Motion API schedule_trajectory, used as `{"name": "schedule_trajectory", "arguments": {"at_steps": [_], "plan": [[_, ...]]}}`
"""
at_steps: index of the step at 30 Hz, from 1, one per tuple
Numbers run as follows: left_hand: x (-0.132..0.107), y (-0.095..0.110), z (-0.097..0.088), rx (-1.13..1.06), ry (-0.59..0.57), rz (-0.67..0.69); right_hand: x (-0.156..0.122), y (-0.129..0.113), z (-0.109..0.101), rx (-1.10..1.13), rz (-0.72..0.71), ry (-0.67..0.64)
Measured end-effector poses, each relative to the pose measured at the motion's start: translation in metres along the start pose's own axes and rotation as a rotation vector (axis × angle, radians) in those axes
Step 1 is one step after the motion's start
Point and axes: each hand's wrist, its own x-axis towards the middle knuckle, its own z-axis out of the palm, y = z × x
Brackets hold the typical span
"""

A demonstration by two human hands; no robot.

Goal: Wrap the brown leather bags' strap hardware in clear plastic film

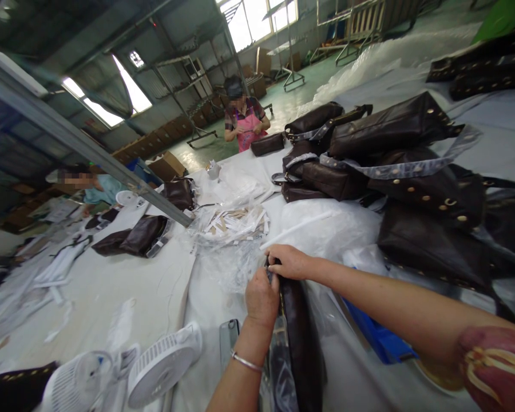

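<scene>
A dark brown leather bag (302, 337) lies lengthwise in front of me, its zipper edge facing left and clear plastic along that side. Both hands meet at its far end. My left hand (261, 294), with a bangle at the wrist, has its thumb and fingers pinched on that end of the bag. From the right, my right hand (289, 262) reaches across with fingers curled and pinched at the same spot. The small part between the fingertips, perhaps the zipper end, is too hidden to make out.
Dark leather bags (381, 126) are heaped at the right. Beyond my hands is a plastic bag of paper strips (236, 223). White fans (165, 366), a phone (228, 340) and a blue bin (380, 329) are near. A metal post (90, 143) slants down left. Co-workers (245, 123) stand beyond.
</scene>
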Motion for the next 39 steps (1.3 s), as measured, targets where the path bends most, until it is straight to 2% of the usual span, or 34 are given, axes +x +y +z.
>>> {"name": "schedule_trajectory", "arguments": {"at_steps": [4,10,14,21,31,34,36,39], "plan": [[-0.001,0.000,0.000,-0.024,0.000,-0.002,0.004,0.000,0.000,-0.053,0.009,-0.048],[-0.001,0.000,-0.002,-0.032,-0.046,-0.042,0.008,0.003,-0.003,-0.107,-0.161,-0.159],[-0.002,0.004,-0.006,-0.063,-0.067,-0.070,0.008,0.009,0.000,-0.110,-0.224,-0.138],[0.004,0.006,-0.005,-0.060,0.037,-0.035,0.010,0.007,-0.002,-0.044,-0.107,-0.042],[0.015,0.011,-0.011,-0.029,-0.020,-0.039,0.013,0.010,-0.003,-0.027,-0.014,-0.014],[0.014,0.007,-0.011,-0.022,-0.016,-0.024,0.012,0.015,-0.004,0.073,-0.062,-0.043],[0.013,0.004,-0.012,-0.044,0.003,-0.024,0.013,0.023,-0.004,0.236,-0.048,-0.066],[0.010,0.001,-0.013,-0.091,0.027,-0.029,0.014,0.039,-0.003,0.559,0.158,-0.119]]}}
